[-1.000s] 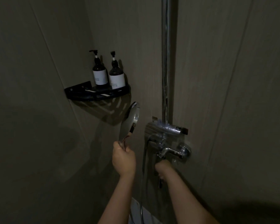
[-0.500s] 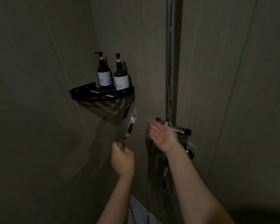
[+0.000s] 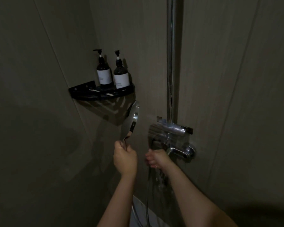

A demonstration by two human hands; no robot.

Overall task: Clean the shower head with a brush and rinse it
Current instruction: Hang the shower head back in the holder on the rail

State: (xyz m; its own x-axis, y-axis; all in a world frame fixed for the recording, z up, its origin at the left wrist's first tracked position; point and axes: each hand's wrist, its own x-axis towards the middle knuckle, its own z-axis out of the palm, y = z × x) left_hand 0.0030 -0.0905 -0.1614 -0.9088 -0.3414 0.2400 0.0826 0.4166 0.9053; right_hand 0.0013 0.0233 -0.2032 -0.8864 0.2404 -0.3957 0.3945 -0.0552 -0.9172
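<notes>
The shower head [image 3: 130, 123] is held upright in front of the wall corner, just below the front rim of the corner shelf [image 3: 82, 94], its chrome back turned toward the camera and its face turned right, toward the mixer valve [image 3: 170, 130]. Its handle is gripped from below by the left hand [image 3: 125, 159], w/ fingers curled round the lower end, so the head stands directly above that fist. A fine spray is seen between the head's face and the valve; its source can't be told for sure.

The right hand [image 3: 155, 158] is held just right of the left hand, apart from it, directly under the tap spout [image 3: 175, 150]. Water is seen running down below it. The fingers look loosely bent, but blur and dim light mean it can't be told whether anything is held or whether they're curled tight. No contact w/ the shower head is made by this hand.

A dark hose [image 3: 148, 185] is seen hanging down from the valve's left side, between the two forearms. A chrome riser pipe [image 3: 170, 63] is fixed above the valve, running up out of view.

On the corner shelf, two dark pump bottles [image 3: 112, 74] w/ white labels are stood side by side at the back, touching or nearly so. A small pale item lies at the shelf's left; it's too dim to identify.
</notes>
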